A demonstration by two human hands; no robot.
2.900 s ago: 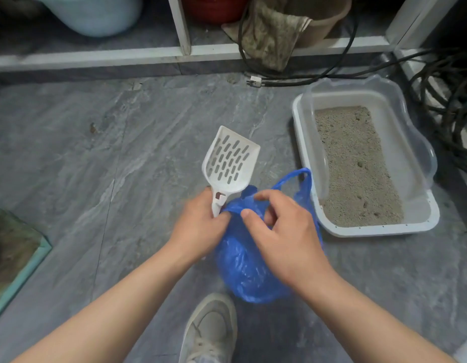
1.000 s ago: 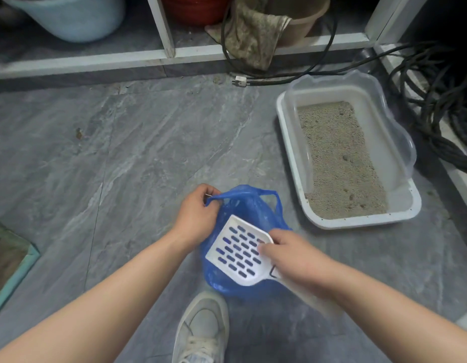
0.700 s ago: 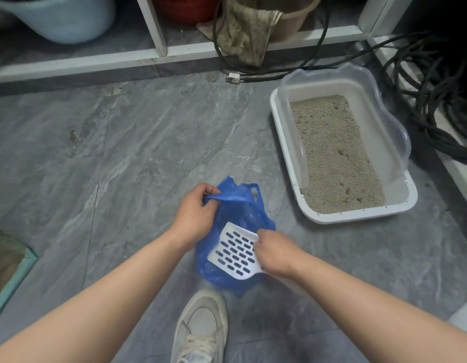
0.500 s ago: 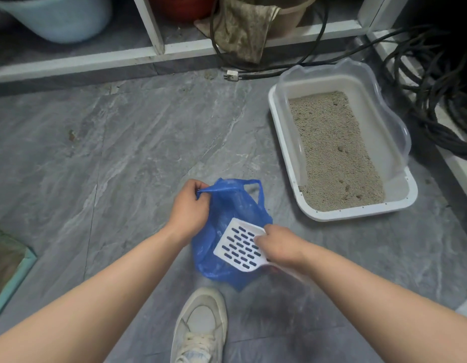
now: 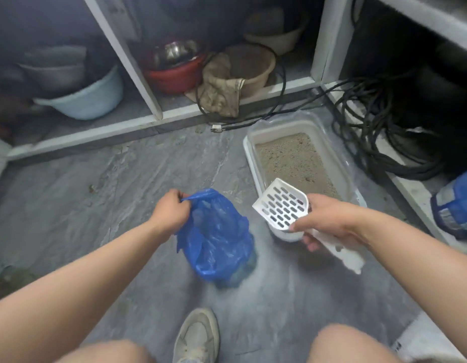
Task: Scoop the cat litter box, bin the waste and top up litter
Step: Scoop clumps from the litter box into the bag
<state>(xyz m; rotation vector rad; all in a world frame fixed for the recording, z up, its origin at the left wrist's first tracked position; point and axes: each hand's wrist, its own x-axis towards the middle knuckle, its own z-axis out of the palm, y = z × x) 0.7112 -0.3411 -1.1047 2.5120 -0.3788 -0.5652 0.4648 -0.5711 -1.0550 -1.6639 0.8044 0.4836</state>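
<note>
My left hand (image 5: 169, 210) pinches the rim of a blue plastic bag (image 5: 216, 239) that hangs down to the grey floor. My right hand (image 5: 324, 221) grips the handle of a white slotted scoop (image 5: 282, 205), held level in front of the near end of the litter box. The white litter box (image 5: 249, 153) lies on the floor at the right, with grey-brown litter (image 5: 290, 158) and a few small clumps in it. The scoop is out of the bag, a short way right of it.
Low white shelving (image 5: 154, 119) at the back holds a pale blue basin (image 5: 91, 100), a red bowl (image 5: 175, 77) and a tan basin with a rag. Black cables (image 5: 371, 132) coil right of the box. A blue-and-white package (image 5: 455, 205) stands at the right edge. My shoe (image 5: 198, 336) is below the bag.
My right hand has lifted the scoop out of the bag and carried it right toward the litter box. My left hand keeps its hold on the bag. The camera has tilted up.
</note>
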